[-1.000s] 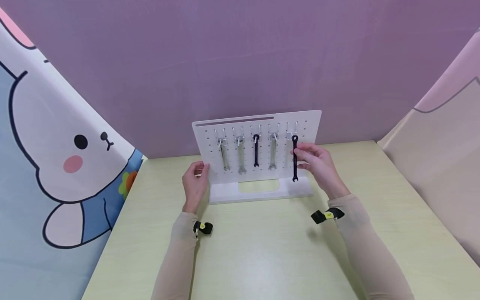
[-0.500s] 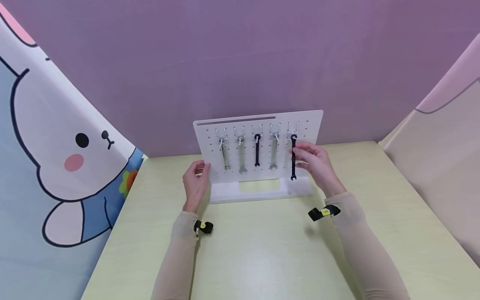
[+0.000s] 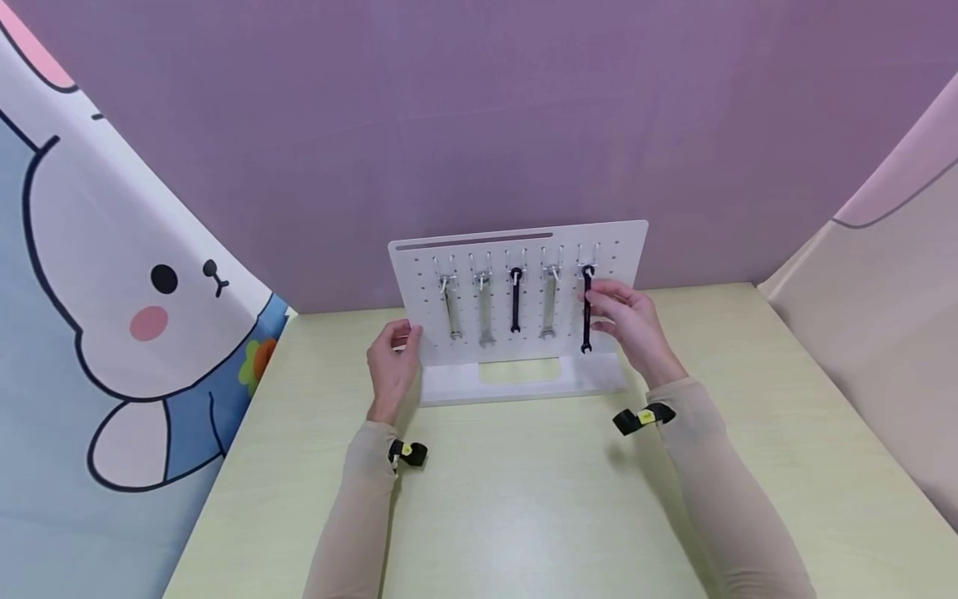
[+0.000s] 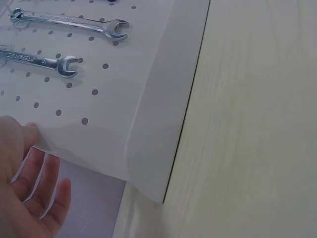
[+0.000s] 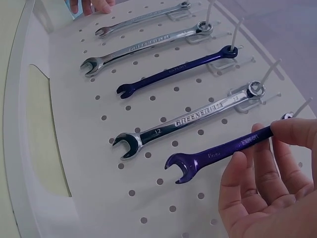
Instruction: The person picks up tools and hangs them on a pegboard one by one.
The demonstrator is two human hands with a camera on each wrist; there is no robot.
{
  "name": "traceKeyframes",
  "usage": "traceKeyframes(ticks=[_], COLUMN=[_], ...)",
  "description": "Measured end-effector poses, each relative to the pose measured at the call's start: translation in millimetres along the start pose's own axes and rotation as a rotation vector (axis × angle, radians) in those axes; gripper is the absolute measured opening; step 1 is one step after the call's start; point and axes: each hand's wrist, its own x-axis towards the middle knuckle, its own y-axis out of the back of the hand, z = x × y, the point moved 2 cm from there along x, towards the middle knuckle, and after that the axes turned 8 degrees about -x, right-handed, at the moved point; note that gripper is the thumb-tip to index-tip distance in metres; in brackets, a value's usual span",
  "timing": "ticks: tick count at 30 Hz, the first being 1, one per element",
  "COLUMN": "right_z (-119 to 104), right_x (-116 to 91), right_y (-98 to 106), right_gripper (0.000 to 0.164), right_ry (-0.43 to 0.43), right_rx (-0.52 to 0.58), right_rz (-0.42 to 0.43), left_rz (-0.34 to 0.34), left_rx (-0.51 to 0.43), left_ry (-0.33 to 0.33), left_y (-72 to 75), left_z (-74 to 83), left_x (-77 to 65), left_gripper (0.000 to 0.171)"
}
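My right hand (image 3: pixel 634 329) pinches a dark combination wrench (image 3: pixel 587 334) between thumb and fingers, in front of the white pegboard (image 3: pixel 467 249). In the right wrist view this wrench (image 5: pixel 208 156) looks purple, open end pointing down the board. Its ring end is at the rightmost hook, the hook's rod poking out beyond it. My left hand (image 3: pixel 391 366) grips the pegboard's left edge; in the left wrist view the thumb lies on the front face and the other fingers are behind the edge.
Left of the held wrench hang a silver wrench (image 5: pixel 188 119), a shorter dark wrench (image 5: pixel 176 71), and two more silver wrenches, each on its own hook. The pegboard's base (image 3: pixel 449 388) stands on a pale wooden table (image 3: pixel 509 491). A purple cloth (image 3: pixel 479 125) rises behind.
My right hand has brought the dark wrench slightly up and toward the board, its ring end now at the hook. The left hand keeps its place on the edge.
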Motion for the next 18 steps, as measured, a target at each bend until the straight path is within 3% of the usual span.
traceKeyframes(ticks=[12, 18], right_z=[2, 9], right_x=[9, 14], right_y=[1, 0], right_gripper=[0.015, 0.014], right_ry=[-0.009, 0.029], right_rx=[-0.028, -0.11], right_rz=[0.024, 0.053], left_rz=[0.005, 0.004], left_rx=[0.004, 0.007], left_ry=[0.002, 0.013], left_y=[-0.1, 0.1], left_z=[1.9, 2.9], left_x=[-1.1, -1.4], left_gripper=[0.026, 0.026])
